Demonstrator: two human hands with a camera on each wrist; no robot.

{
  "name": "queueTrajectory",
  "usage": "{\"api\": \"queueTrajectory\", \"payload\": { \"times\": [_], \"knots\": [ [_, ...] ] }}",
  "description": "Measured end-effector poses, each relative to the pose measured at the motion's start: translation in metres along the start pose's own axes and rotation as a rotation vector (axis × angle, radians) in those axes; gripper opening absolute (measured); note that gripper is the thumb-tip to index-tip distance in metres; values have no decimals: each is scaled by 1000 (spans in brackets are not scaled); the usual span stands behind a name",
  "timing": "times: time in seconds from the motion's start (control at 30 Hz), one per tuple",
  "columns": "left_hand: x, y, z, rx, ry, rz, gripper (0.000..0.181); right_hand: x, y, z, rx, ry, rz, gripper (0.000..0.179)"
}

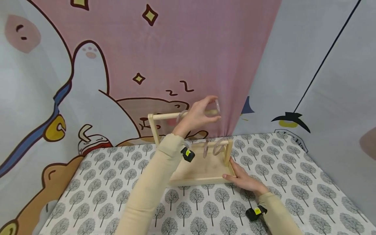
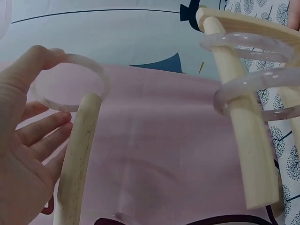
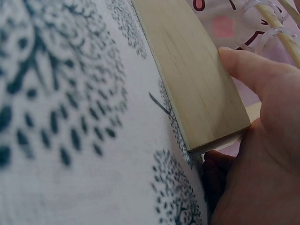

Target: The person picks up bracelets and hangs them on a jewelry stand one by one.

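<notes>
My left hand (image 1: 195, 116) pinches a pale translucent bangle (image 2: 96, 70) between thumb and fingers. The bangle is at the free end of the upper wooden rod (image 2: 79, 150), whose tip overlaps the ring's near edge in the left wrist view. The rod belongs to a wooden bangle stand (image 1: 188, 182). Another bangle (image 1: 180, 116) hangs on this rod, partly behind the left hand. My right hand (image 1: 245, 179) grips the right front corner of the stand's base, its thumb on the wooden edge (image 3: 206, 79).
Two more bangles, one farther left (image 1: 205, 149) and one near the post (image 1: 216, 149), hang on the lower rod. The stand is on a tree-print tablecloth (image 1: 211, 209). Behind it hangs a pink and white cartoon curtain (image 1: 188, 49).
</notes>
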State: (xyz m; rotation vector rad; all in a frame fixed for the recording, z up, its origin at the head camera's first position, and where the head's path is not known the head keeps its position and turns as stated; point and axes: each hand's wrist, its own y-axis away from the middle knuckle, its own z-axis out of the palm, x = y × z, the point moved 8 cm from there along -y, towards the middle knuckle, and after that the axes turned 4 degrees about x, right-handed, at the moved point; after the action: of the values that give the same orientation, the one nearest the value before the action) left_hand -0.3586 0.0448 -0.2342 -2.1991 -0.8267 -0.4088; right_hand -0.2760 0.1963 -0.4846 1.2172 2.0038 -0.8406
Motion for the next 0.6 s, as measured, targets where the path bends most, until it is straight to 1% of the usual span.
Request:
{"api": "queueTrajectory", "payload": {
  "times": [0.1, 0.3, 0.43, 0.53, 0.6],
  "knots": [
    [-1, -1, 0, 1, -14, -19, 68, -4, 1, 0, 1, 7, 8, 90],
    [-7, 3, -6, -9, -63, -84, 68, -6, 1, -1, 1, -9, 75, 91],
    [-10, 6, -14, -6, -82, -71, 65, 3, 1, 1, -7, -25, 101, 93],
    [-11, 7, -19, -11, -119, -58, 62, 10, 0, 1, -1, -29, 95, 93],
    [-11, 8, -21, -25, -149, -58, 62, 7, -1, 1, 3, -33, 85, 93]
  ]
}}
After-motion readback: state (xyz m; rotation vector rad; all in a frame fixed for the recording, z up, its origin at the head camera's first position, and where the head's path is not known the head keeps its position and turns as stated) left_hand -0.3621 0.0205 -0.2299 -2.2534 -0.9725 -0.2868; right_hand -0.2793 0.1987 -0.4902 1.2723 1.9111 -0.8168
